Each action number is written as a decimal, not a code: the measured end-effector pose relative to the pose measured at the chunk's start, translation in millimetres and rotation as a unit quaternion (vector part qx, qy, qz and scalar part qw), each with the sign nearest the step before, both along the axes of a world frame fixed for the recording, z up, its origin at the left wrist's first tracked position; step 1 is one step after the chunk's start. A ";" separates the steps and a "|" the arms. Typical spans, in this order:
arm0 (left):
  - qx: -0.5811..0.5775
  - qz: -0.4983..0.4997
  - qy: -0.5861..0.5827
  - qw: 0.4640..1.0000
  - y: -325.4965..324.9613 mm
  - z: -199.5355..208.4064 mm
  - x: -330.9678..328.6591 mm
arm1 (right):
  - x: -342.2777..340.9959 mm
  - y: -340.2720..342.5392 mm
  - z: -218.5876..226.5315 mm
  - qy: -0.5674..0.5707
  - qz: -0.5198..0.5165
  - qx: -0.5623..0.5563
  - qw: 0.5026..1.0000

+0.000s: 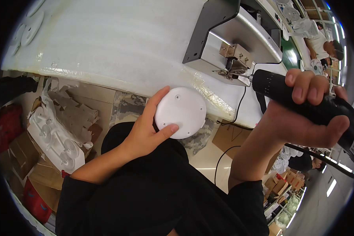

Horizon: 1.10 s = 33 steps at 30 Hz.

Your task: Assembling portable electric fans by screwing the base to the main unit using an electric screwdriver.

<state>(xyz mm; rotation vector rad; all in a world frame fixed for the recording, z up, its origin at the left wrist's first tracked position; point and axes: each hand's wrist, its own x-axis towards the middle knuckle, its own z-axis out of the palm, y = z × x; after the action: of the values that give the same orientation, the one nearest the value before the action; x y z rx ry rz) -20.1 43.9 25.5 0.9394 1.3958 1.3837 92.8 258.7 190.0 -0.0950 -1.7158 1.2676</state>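
My left hand [147, 131] grips a round white plastic disc [181, 111] with small screw holes, holding it at the near edge of the white foam-covered bench [118, 43]. My right hand [303, 114] is closed around a black electric screwdriver [279, 88] with a cable running down from it. The tool's tip points left toward a small metal fixture [234, 61] on the bench. The screwdriver is apart from the disc, up and to its right.
A grey metal machine with a black bracket [224, 29] stands on the bench. Cardboard boxes and white fan parts [57, 137] lie on the floor at left. Other people [322, 45] work at a green line at far right. White discs [29, 25] lie top left.
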 end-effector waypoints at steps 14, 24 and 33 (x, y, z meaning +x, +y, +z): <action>0.022 0.021 0.002 1.000 -0.2 -6.5 1.1 | -1.4 6.0 4.0 0.008 0.038 -0.043 0.998; -0.032 0.008 0.015 0.999 13.8 -3.5 -1.7 | -5.2 -39.8 -19.0 -0.008 0.101 -0.076 0.992; -0.027 0.013 0.005 1.000 16.2 -5.5 -4.0 | -6.3 -42.4 -17.7 0.002 0.061 -0.059 0.996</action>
<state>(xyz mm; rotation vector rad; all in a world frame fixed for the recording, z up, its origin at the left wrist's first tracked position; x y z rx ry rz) -24.1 60.1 20.1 0.8969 1.4508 1.3563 86.5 216.3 172.3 -0.0591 -1.6639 1.4581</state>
